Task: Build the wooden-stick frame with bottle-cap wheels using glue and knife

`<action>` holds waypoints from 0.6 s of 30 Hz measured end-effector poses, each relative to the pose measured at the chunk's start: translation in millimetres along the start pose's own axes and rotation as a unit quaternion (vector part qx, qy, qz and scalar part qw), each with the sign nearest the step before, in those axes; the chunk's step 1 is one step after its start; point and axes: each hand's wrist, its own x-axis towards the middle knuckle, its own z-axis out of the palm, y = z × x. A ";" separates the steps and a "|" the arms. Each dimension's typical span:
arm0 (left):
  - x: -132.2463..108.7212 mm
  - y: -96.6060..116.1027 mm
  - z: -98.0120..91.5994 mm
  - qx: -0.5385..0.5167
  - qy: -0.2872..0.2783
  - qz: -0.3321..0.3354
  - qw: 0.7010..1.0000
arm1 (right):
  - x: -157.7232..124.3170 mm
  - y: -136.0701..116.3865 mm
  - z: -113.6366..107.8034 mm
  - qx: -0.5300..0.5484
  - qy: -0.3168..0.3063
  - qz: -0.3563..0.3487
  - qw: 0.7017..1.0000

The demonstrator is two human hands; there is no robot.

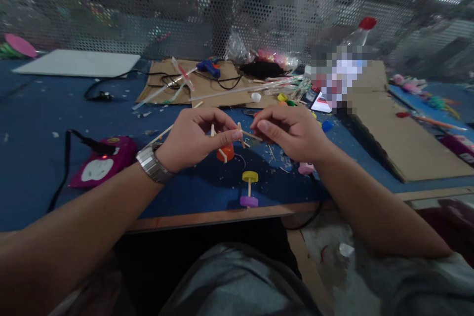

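My left hand (194,138) is closed in a pinch on a small frame of thin wooden sticks (240,134), held above the blue table (44,158). An orange bottle cap (225,153) hangs on one stick just below my left fingers. My right hand (291,131) is closed too, pinching the other end of the same stick frame. A steel watch (152,164) sits on my left wrist. Below the hands, on the table, lies a stick axle with a yellow cap (250,176) and a purple cap (249,201) on its ends.
A pink device (101,162) with a black cable lies at the left. Cardboard sheets (407,143) lie at the back and right, with a blue glue gun (209,66), straws (255,88) and loose caps. A red-capped bottle (355,54) stands at the back right. A perforated metal screen closes off the far side.
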 end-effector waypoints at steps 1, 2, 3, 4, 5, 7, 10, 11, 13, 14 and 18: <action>0.3 0.6 -0.4 -0.008 -0.001 -0.002 1.000 | 1.3 3.5 -0.5 -0.010 0.004 0.015 1.000; 0.5 1.2 -0.8 -0.017 -0.002 -0.003 1.000 | 2.8 7.5 -0.6 -0.028 -0.001 0.034 0.999; 0.6 1.8 -1.2 -0.029 -0.004 -0.001 1.000 | 4.6 11.6 -0.2 -0.063 -0.015 0.051 0.997; 0.7 2.2 -1.5 -0.040 -0.006 0.001 0.999 | 6.5 15.5 0.7 -0.101 -0.037 0.070 0.992; 0.8 2.4 -1.8 -0.051 -0.008 0.005 0.999 | 8.5 18.9 2.3 -0.137 -0.073 0.090 0.984; 1.1 1.9 -2.0 -0.067 -0.010 0.019 0.997 | 12.6 23.6 7.1 -0.199 -0.142 0.125 0.962; 2.1 -1.0 -2.4 -0.084 -0.016 0.059 0.995 | 18.1 24.6 16.0 -0.230 -0.177 0.143 0.946; 2.5 -2.1 -2.6 -0.089 -0.020 0.072 0.993 | 19.5 23.7 18.7 -0.235 -0.184 0.146 0.943; 3.3 -3.6 -3.2 -0.097 -0.031 0.092 0.991 | 21.6 21.5 22.8 -0.246 -0.195 0.151 0.937; 3.6 -3.7 -3.5 -0.099 -0.036 0.099 0.990 | 22.1 20.6 24.0 -0.250 -0.199 0.153 0.935; 3.8 0.1 -5.1 -0.102 -0.061 0.103 0.988 | 21.1 19.2 24.5 -0.263 -0.203 0.147 0.932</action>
